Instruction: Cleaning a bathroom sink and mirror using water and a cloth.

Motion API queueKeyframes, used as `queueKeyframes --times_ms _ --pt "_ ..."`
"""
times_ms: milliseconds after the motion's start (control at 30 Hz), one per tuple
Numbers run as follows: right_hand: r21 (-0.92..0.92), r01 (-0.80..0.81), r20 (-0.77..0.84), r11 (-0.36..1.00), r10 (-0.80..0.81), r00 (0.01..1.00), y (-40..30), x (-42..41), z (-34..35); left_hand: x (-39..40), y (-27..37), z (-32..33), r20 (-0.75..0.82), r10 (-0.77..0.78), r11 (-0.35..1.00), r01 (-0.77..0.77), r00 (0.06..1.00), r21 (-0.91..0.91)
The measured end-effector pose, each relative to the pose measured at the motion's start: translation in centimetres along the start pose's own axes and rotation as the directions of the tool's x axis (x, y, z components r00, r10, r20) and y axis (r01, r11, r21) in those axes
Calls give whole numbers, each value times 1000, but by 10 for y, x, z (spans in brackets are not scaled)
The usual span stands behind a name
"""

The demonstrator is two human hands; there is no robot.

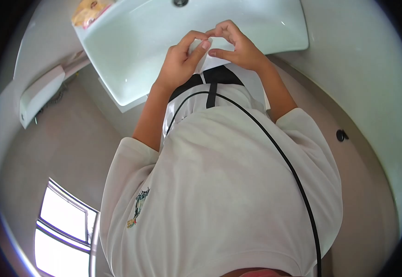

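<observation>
Both hands are raised in front of the body, at the near edge of a white washbasin [125,65]. My left hand [183,62] pinches a thin white sheet [206,52], perhaps tissue or paper, between thumb and fingers. Close beside it, my right hand [234,45] has its index fingertip near the sheet's top edge and its thumb apart from that finger; whether it grips the sheet I cannot tell. The basin's drain [180,2] lies beyond the hands.
A yellow and pink plastic package [89,13] rests on the basin's far left corner. A white wall-mounted fixture [41,95] is at the left. A black cable [284,155] runs down over the white shirt. A small black object [342,135] lies at the right.
</observation>
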State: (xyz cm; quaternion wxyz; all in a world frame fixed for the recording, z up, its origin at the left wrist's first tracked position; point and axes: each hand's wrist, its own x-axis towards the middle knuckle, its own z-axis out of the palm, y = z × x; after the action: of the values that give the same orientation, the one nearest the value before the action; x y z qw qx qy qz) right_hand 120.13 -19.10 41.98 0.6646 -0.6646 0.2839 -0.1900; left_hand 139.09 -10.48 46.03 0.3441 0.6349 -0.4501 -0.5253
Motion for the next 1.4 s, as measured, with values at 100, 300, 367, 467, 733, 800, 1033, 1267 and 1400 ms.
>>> queueKeyframes --times_ms 100,300,367,467,733,800,1033,1267,1400 --pt "84 -42 94 996 34 995 9 21 20 -18 -13 -19 -121 76 997 -79 990 -21" --pt "-18 -76 276 997 78 958 -3 68 75 -78 -35 -69 -613 -114 988 152 781 10" --pt "-166 -75 238 983 113 965 -20 75 97 -100 -52 -85 -661 -87 985 162 745 52" --pt "-362 -50 154 931 113 982 -27 74 141 -134 -72 -107 -702 -102 976 206 705 65" --pt "-678 -244 135 693 444 886 6 98 246 -192 -210 -159 -663 -251 931 364 705 34" --pt "-753 -192 83 629 380 921 40 109 253 -172 -221 -168 -606 -257 936 349 753 36" --pt "-102 -167 -37 981 164 986 22 91 265 -167 -225 -177 -683 -32 995 -42 730 -91" --pt "-414 -106 -189 904 29 982 -18 19 256 -212 -194 -144 -556 112 967 -219 824 -129" --pt "-268 -63 -195 961 10 981 -25 -9 254 -232 -197 -134 -423 35 926 -188 905 -326"
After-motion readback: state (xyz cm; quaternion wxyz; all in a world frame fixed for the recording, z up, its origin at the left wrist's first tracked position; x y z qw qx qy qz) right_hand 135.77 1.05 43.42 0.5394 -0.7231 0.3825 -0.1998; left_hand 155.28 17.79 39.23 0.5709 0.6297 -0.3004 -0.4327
